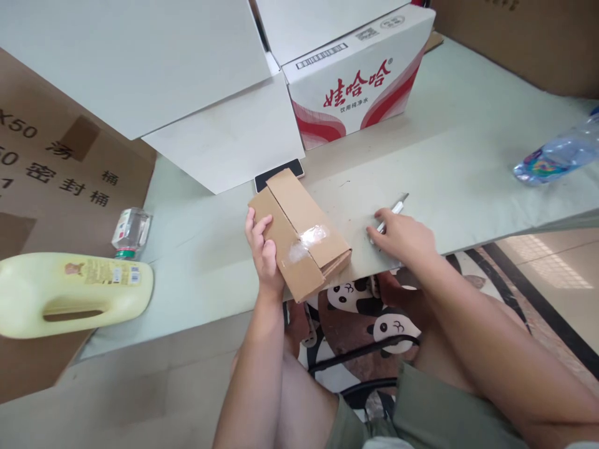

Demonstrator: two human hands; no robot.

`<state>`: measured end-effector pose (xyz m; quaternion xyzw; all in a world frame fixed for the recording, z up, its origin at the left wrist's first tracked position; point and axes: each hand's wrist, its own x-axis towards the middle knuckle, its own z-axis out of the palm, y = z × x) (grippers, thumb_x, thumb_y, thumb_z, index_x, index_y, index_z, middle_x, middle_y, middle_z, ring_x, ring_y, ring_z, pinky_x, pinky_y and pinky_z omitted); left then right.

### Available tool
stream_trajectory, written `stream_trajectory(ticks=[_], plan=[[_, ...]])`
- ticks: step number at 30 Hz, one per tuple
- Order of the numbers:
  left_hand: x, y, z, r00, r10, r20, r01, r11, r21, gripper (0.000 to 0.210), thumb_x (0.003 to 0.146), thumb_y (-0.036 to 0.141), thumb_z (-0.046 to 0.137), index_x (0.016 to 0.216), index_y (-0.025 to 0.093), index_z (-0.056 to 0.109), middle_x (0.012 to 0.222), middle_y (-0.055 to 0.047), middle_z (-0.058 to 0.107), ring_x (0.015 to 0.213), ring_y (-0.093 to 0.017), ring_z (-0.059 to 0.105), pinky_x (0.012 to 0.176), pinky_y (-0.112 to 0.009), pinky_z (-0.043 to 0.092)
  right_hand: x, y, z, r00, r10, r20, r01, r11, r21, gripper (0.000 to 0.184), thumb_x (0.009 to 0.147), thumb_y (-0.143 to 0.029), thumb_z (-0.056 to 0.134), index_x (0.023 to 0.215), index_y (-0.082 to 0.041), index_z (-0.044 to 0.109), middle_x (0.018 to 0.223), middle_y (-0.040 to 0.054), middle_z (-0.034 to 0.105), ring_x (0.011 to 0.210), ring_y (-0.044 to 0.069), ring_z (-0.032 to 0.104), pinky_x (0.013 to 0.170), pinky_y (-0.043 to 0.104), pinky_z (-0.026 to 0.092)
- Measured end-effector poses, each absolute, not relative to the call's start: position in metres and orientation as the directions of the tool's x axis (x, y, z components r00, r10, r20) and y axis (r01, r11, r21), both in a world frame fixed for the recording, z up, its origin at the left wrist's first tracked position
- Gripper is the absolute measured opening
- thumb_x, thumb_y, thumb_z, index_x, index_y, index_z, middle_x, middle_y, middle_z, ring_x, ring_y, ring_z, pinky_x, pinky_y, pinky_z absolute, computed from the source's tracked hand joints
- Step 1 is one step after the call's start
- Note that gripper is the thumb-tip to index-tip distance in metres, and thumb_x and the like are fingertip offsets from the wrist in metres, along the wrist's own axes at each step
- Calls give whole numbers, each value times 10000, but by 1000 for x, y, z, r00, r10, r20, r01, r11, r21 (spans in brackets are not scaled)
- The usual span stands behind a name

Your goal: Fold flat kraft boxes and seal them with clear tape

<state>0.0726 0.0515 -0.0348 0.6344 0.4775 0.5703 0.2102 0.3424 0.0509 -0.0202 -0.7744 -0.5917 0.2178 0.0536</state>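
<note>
Well to the left of the left hand [264, 249] are a pale yellow handled jug [77, 284] and, just beside it, a small green-capped bottle [132, 232]. The left hand holds the left edge of a taped cardboard box [299, 231] at the front of the pale worktop [201, 268]. Right of the box, the right hand [405, 237] has thumb and fingers around a utility knife [397, 207]; how tightly, I cannot tell. Well right of that hand lies a clear plastic bottle [561, 153].
</note>
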Motion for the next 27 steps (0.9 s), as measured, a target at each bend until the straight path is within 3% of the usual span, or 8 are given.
stream_trajectory(ticks=[2, 5, 7, 9, 13, 15, 21, 27], plan=[[73, 51, -35, -106, 844, 526, 358, -462, 812, 445, 974, 526, 371, 1252, 257, 592, 1629, -81, 312, 1545, -275, 208, 1218, -454, 256, 345, 51, -22, 212, 945, -251, 895, -290, -339, 379, 897, -471, 465, 1087, -207, 659, 960, 153, 710, 826, 329, 648, 629, 385, 417], [74, 51, -35, -102, 836, 539, 345, -478, 808, 439, 979, 515, 373, 1256, 257, 596, 1625, -80, 319, 1541, -269, 221, 1220, -450, 253, 341, 47, -20, 199, 976, -83, 778, -210, -592, 326, 870, -476, 533, 1031, -218, 649, 890, 94, 693, 746, 254, 616, 628, 360, 421], [74, 52, -35, -100, 834, 543, 346, -482, 805, 437, 977, 515, 379, 1252, 257, 599, 1622, -80, 326, 1538, -268, 229, 1221, -451, 252, 337, 41, -14, 169, 979, 114, 599, -10, -801, 338, 823, -429, 626, 1092, -225, 614, 907, 59, 677, 714, 205, 599, 642, 347, 451], [74, 51, -34, -105, 833, 543, 355, -479, 803, 438, 976, 518, 378, 1245, 253, 600, 1618, -80, 334, 1536, -269, 234, 1224, -455, 248, 331, 33, -5, 146, 934, 327, 419, 241, -876, 373, 795, -362, 692, 1128, -236, 582, 865, 23, 649, 670, 169, 578, 629, 328, 467], [74, 52, -35, -125, 825, 551, 381, -473, 794, 462, 976, 532, 358, 1233, 237, 603, 1601, -95, 363, 1532, -278, 243, 1224, -465, 248, 317, 14, 18, 204, 772, 602, 265, 549, -793, 102, 871, -326, 664, 906, -269, 587, 630, -31, 521, 512, 141, 469, 495, 299, 394], [74, 52, -36, -132, 822, 554, 388, -472, 792, 468, 969, 543, 363, 1223, 233, 606, 1596, -100, 368, 1529, -283, 250, 1221, -467, 255, 309, 5, 29, 195, 705, 681, 234, 641, -731, 79, 904, -316, 618, 845, -272, 591, 599, -26, 516, 481, 141, 452, 464, 299, 364], [74, 54, -38, -126, 810, 573, 391, -490, 779, 472, 987, 526, 331, 1240, 233, 601, 1581, -99, 389, 1526, -268, 264, 1226, -467, 251, 296, -7, 48, -182, 660, 729, 293, 744, -600, 153, 843, -122, 535, 898, -229, 629, 598, -29, 553, 474, 113, 465, 489, 267, 390], [75, 52, -38, -110, 804, 584, 406, -500, 765, 447, 998, 492, 325, 1235, 231, 600, 1594, -97, 372, 1535, -267, 243, 1230, -472, 242, 283, -12, 44, -203, 637, 744, 356, 756, -550, 174, 748, -51, 496, 751, -205, 579, 541, -46, 474, 463, 93, 388, 477, 250, 339]])
